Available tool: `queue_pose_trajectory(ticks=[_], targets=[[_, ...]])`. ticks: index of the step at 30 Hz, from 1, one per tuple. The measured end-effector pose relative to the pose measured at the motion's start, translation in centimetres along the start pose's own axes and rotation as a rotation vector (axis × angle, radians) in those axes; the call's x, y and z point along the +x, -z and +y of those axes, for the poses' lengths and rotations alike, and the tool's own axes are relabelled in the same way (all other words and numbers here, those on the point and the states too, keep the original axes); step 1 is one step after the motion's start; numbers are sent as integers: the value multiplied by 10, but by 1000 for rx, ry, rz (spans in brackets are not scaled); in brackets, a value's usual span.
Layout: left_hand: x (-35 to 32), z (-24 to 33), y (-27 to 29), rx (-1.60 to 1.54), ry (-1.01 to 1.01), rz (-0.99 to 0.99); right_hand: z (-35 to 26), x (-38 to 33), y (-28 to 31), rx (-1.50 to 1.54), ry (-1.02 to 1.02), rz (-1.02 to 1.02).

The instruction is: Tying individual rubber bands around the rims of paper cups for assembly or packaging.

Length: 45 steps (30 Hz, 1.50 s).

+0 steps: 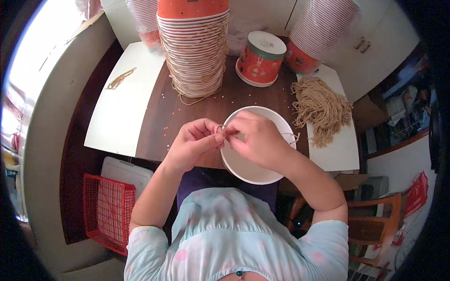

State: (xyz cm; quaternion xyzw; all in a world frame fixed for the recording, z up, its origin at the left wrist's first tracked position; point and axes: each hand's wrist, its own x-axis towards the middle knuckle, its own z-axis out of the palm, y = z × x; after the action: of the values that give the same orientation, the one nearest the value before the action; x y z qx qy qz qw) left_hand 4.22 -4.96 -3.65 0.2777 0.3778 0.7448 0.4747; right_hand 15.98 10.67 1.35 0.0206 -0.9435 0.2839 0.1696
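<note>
My left hand and right hand both pinched a thin tan string over the white paper bucket, string bundle off right, stacked buckets behind.

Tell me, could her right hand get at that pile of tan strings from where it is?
Probably yes: the right hand is over the white bucket, and the pile of tan strings lies just beyond, with nothing between.

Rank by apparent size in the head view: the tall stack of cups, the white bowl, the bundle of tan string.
1. tall stack of cups
2. white bowl
3. bundle of tan string
The bowl sits nearer the camera, so first and second are unsure.
</note>
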Motion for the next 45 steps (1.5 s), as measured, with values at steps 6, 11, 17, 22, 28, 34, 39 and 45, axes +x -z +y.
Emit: queue_pose_trajectory(ticks=[6,11,17,22,28,34,39,45], targets=[[-20,3,-22,561,-231,224,-29,-12,14,149,-173,-4],[-21,-25,-35,430,-490,390,-40,-12,9,783,-564,-99],[-18,-50,-43,-29,-414,380,-35,-23,11,14,-116,94],[-16,-60,-57,-130,-415,500,-28,-20,15,-142,-123,95],[-7,-60,-54,-129,-410,486,-18,-22,9,-127,-117,88],[-4,-52,-49,232,-379,469,-17,-29,4,-311,-7,232],[-14,-44,-41,1158,-769,465,-33,-49,-19,-415,-13,298],[-19,-54,-43,1084,-660,520,-34,-62,-45,-287,-83,492]])
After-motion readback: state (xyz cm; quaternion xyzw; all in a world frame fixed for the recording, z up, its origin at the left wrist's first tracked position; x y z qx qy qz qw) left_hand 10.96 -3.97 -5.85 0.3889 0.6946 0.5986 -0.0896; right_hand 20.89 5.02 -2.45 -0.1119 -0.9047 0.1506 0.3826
